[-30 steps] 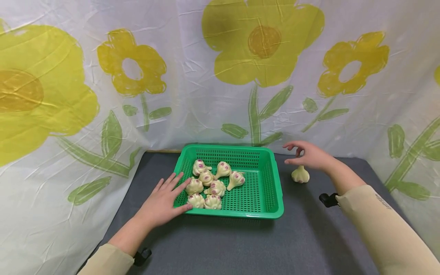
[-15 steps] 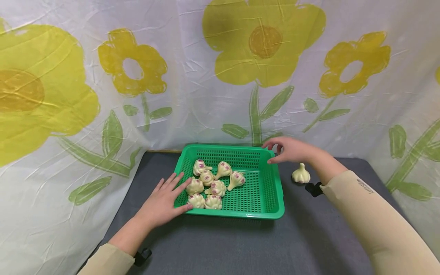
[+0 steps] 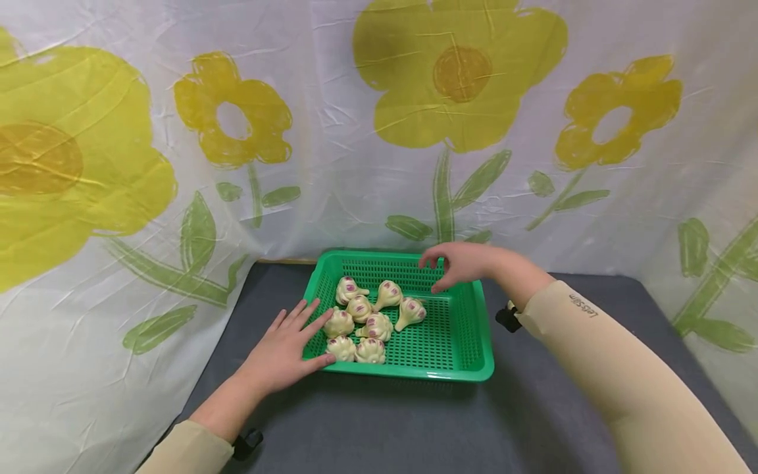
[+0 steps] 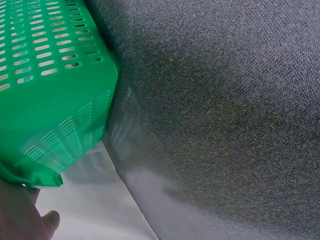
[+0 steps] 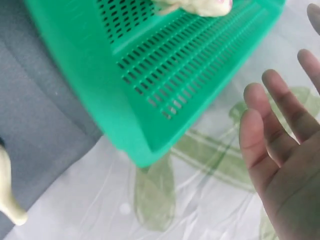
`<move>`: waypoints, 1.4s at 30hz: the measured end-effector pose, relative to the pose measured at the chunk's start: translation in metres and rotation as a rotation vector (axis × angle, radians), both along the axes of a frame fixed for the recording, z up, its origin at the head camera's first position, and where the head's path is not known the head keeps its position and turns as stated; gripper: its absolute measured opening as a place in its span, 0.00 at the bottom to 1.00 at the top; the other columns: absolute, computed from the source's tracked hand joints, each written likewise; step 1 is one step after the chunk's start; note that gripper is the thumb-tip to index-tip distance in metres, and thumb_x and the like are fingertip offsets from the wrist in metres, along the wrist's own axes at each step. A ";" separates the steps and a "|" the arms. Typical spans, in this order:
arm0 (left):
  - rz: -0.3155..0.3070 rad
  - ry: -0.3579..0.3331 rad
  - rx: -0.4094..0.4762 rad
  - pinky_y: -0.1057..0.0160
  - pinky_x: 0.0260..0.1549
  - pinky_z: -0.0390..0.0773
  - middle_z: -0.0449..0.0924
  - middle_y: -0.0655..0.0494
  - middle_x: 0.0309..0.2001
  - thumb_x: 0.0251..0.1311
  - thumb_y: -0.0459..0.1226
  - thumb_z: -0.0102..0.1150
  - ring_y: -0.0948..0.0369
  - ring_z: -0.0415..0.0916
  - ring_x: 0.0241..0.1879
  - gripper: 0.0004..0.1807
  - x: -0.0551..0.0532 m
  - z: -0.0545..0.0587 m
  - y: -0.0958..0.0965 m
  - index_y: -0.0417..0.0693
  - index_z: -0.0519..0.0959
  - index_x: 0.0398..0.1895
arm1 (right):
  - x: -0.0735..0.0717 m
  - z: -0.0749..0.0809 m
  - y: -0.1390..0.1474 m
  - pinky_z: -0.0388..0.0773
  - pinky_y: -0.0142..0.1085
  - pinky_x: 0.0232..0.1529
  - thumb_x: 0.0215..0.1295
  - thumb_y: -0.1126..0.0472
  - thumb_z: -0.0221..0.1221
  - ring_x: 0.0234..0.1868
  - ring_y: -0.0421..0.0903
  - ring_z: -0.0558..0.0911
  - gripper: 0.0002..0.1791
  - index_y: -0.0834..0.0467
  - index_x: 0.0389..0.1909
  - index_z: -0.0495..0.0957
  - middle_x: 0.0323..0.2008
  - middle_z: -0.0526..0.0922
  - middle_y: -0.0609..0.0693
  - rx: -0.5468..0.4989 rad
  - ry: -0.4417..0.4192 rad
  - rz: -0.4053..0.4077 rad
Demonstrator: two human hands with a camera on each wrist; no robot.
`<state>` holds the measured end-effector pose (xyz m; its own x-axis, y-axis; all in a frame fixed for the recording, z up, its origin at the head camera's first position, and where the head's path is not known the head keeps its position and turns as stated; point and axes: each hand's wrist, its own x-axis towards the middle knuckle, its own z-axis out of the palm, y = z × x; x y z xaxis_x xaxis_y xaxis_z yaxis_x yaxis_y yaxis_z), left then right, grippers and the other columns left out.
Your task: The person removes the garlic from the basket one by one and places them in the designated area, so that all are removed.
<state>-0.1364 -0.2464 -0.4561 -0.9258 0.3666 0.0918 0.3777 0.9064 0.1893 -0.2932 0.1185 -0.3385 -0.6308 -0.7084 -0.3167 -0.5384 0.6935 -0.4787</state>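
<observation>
A green plastic basket [image 3: 408,372] holds several pale garlic bulbs [image 3: 377,327] with purple marks, grouped in its left half. My left hand [image 3: 284,352] lies spread at the basket's left front corner, its thumb and fingers touching the rim. Over the back right part of the basket hovers my right hand [image 3: 458,263], fingers loosely bent and holding nothing. In the right wrist view the hand [image 5: 285,135] is apart from the basket wall [image 5: 120,115]. One more garlic bulb [image 5: 6,187] is partly in view at that frame's left edge, outside the basket; the right arm mostly hides it in the head view.
The basket stands on a dark grey tabletop [image 3: 367,428]. A white curtain [image 3: 331,197] printed with yellow flowers hangs close behind the basket and along both sides. Black straps [image 3: 245,442] are on the wrists.
My right hand has moved left, from above the lone garlic bulb, past the basket's right rim, to over its back right part. The left hand stays at the rim.
</observation>
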 end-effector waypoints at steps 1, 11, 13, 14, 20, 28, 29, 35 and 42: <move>0.000 0.001 0.002 0.38 0.71 0.45 0.47 0.52 0.79 0.60 0.70 0.50 0.49 0.41 0.78 0.47 0.000 0.000 0.000 0.63 0.55 0.79 | -0.001 -0.002 -0.003 0.75 0.42 0.40 0.63 0.52 0.67 0.38 0.46 0.77 0.28 0.47 0.63 0.74 0.58 0.73 0.56 0.016 0.005 0.004; 0.002 0.006 -0.002 0.38 0.72 0.44 0.46 0.53 0.79 0.60 0.70 0.51 0.49 0.41 0.78 0.47 -0.001 -0.003 0.000 0.64 0.53 0.79 | -0.007 -0.023 -0.029 0.75 0.48 0.52 0.64 0.54 0.66 0.59 0.55 0.74 0.24 0.46 0.61 0.74 0.61 0.73 0.57 0.145 -0.007 0.047; 0.003 0.003 -0.003 0.39 0.72 0.44 0.45 0.54 0.79 0.60 0.70 0.51 0.49 0.41 0.78 0.47 -0.001 -0.003 -0.001 0.65 0.53 0.79 | -0.008 -0.027 -0.034 0.75 0.48 0.52 0.64 0.54 0.66 0.60 0.56 0.73 0.24 0.47 0.61 0.74 0.60 0.73 0.57 0.158 -0.004 0.060; 0.005 0.002 -0.004 0.39 0.72 0.44 0.45 0.54 0.79 0.60 0.70 0.50 0.49 0.41 0.78 0.48 -0.001 -0.003 -0.001 0.65 0.53 0.79 | -0.008 -0.030 -0.036 0.75 0.48 0.53 0.65 0.54 0.66 0.60 0.56 0.73 0.24 0.47 0.61 0.74 0.60 0.73 0.57 0.168 -0.003 0.063; 0.002 0.008 -0.010 0.38 0.71 0.46 0.47 0.53 0.79 0.59 0.72 0.48 0.50 0.41 0.78 0.48 -0.001 -0.003 0.000 0.64 0.54 0.79 | -0.008 -0.041 -0.049 0.75 0.47 0.52 0.66 0.49 0.65 0.55 0.50 0.75 0.25 0.49 0.62 0.75 0.59 0.74 0.57 0.230 0.022 0.098; 0.008 -0.003 -0.018 0.38 0.71 0.46 0.46 0.54 0.79 0.59 0.73 0.46 0.51 0.41 0.78 0.48 -0.001 -0.001 0.001 0.66 0.53 0.79 | -0.008 -0.055 -0.060 0.75 0.44 0.46 0.68 0.55 0.63 0.49 0.47 0.74 0.25 0.47 0.65 0.73 0.57 0.75 0.53 0.296 0.004 0.102; 0.008 -0.004 -0.017 0.38 0.71 0.46 0.46 0.54 0.79 0.59 0.73 0.46 0.51 0.41 0.78 0.48 -0.001 -0.001 0.001 0.66 0.53 0.79 | -0.008 -0.056 -0.061 0.75 0.44 0.45 0.68 0.55 0.63 0.49 0.47 0.74 0.25 0.47 0.65 0.73 0.56 0.76 0.53 0.305 0.005 0.099; 0.005 -0.009 -0.008 0.38 0.72 0.45 0.46 0.53 0.79 0.59 0.72 0.46 0.50 0.41 0.78 0.48 0.000 0.001 0.001 0.65 0.53 0.79 | -0.008 -0.064 -0.065 0.75 0.44 0.44 0.66 0.57 0.63 0.47 0.47 0.74 0.26 0.45 0.66 0.73 0.54 0.76 0.49 0.354 0.004 0.068; 0.011 -0.024 -0.001 0.39 0.72 0.43 0.45 0.54 0.79 0.60 0.70 0.51 0.50 0.40 0.78 0.47 0.001 0.003 0.001 0.65 0.53 0.79 | -0.009 -0.069 -0.066 0.68 0.42 0.39 0.68 0.59 0.60 0.45 0.47 0.71 0.26 0.45 0.66 0.73 0.56 0.74 0.47 0.347 0.007 0.067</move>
<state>-0.1353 -0.2458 -0.4532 -0.9318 0.3563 0.0697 0.3630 0.9106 0.1974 -0.3019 0.0529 -0.4075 -0.5891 -0.5995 -0.5417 -0.5907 0.7770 -0.2175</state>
